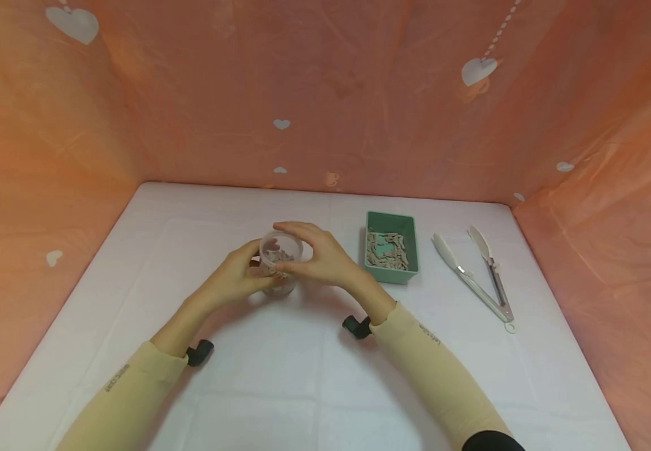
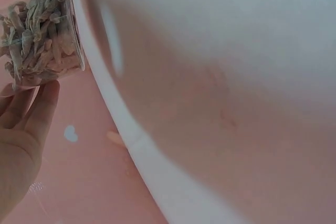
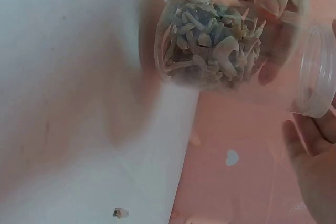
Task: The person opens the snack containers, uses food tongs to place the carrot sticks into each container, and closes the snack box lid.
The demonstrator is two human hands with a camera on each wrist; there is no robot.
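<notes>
A clear plastic jar (image 1: 280, 285), part filled with small dried greyish-brown pieces (image 3: 212, 45), stands upright with its base right at the white tabletop. My left hand (image 1: 235, 275) grips the jar's side from the left. Over the top comes my right hand (image 1: 322, 254), its thumb and fingers curled around the clear ridged top rim (image 3: 315, 72). The right wrist view has the left thumb against the jar wall, with the pieces heaped in the lower part. In the left wrist view, left fingers (image 2: 26, 114) press against the jar.
To the right, a green rectangular box (image 1: 393, 275) holds more of the dried pieces. Spread tongs (image 1: 480, 291) lie farther right on the white table (image 1: 258, 401). One small loose piece (image 3: 121, 212) sits on the cloth. Orange curtain walls (image 1: 314, 81) enclose the back and sides.
</notes>
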